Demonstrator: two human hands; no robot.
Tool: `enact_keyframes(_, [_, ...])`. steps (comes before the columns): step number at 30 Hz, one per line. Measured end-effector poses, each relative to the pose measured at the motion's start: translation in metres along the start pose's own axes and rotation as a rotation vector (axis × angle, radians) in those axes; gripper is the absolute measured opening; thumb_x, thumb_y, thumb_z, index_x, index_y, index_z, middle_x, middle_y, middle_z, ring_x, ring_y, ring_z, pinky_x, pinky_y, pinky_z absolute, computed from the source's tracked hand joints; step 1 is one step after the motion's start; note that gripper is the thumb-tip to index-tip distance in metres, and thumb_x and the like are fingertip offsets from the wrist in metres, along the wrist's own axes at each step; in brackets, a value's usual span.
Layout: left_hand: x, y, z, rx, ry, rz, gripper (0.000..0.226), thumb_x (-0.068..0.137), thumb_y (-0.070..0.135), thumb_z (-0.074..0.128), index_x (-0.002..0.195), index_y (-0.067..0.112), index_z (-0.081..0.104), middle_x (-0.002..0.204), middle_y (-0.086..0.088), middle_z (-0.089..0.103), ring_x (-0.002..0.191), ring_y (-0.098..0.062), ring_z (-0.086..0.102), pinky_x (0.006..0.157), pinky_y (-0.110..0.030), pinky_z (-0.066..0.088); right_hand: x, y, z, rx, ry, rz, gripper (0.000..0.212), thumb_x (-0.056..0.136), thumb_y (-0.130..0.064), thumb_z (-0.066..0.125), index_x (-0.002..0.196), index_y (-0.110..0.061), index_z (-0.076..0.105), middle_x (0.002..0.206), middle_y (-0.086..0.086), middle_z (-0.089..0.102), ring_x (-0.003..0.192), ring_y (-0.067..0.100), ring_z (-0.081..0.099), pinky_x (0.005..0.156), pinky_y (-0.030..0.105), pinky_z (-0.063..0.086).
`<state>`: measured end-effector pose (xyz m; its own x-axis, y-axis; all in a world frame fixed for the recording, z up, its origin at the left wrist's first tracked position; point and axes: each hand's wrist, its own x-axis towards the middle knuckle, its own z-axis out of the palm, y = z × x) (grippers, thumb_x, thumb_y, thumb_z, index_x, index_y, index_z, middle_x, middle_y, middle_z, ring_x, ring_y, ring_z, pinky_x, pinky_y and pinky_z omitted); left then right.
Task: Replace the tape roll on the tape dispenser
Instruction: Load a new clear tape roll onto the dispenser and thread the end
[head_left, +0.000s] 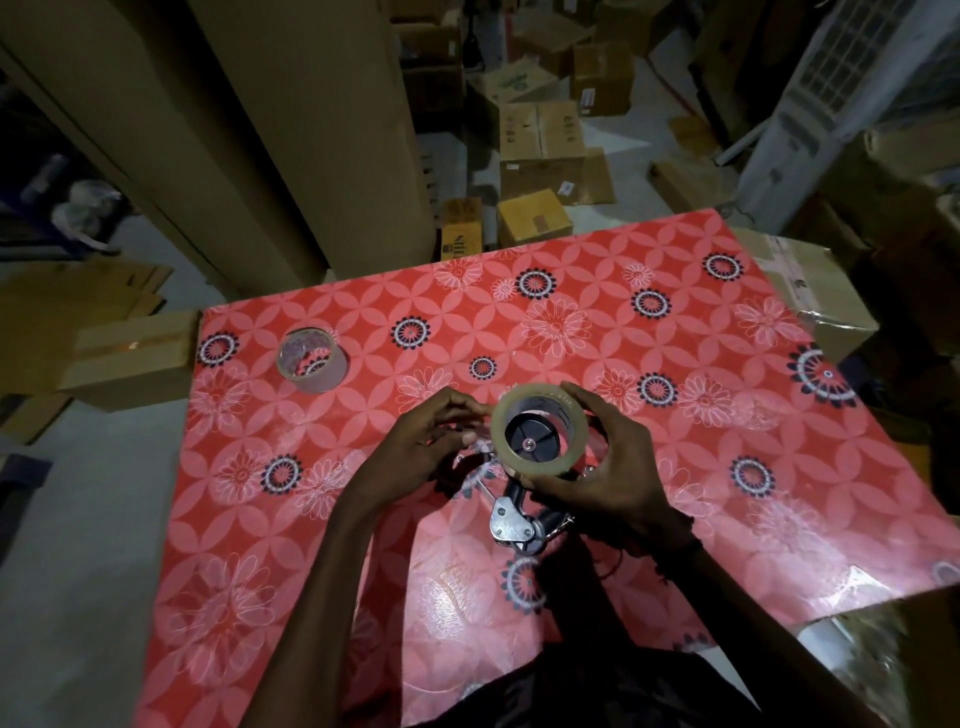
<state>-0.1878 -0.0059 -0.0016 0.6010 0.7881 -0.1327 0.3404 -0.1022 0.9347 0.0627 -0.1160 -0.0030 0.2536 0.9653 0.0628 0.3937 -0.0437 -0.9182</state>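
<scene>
Head view | our right hand (613, 467) grips new tape roll (540, 431) seated on dispenser (511, 525) hub | left-hand fingers (457, 439) pinch near its edge, contents unclear | threading remains | used roll (311, 360) aside on table (675, 519)

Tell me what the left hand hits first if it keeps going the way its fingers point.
The left hand points right, toward the tape roll held by the right hand over the dispenser; it would likely meet that roll's side first, though depth is unclear.
</scene>
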Motion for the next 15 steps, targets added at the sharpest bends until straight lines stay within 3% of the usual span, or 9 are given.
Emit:
enact_keyframes(10, [-0.0036,0.0071,-0.0068,0.059,-0.063,-0.007,0.032,0.105,0.009,0.063,0.136,0.016,0.064,0.135,0.006,0.07,0.132,-0.012,0.064,0.11,-0.035,0.049,-0.0036,0.0021,0.0042,-0.027,-0.023,0.005,0.111,0.053,-0.038,0.104,0.152,-0.023,0.056,0.143,-0.008,0.067,0.133,0.008,0.063,0.11,0.044,0.054])
enact_keyframes(15, [-0.005,0.0062,-0.0092,0.071,-0.071,-0.022,0.036,0.105,0.005,0.062,0.137,0.021,0.063,0.136,0.008,0.07,0.133,-0.012,0.062,0.112,-0.041,0.048,-0.0031,0.0004,0.0063,-0.033,-0.03,-0.014,0.109,0.054,-0.036,0.103,0.151,-0.023,0.057,0.142,-0.008,0.067,0.133,0.009,0.063,0.11,0.044,0.054])
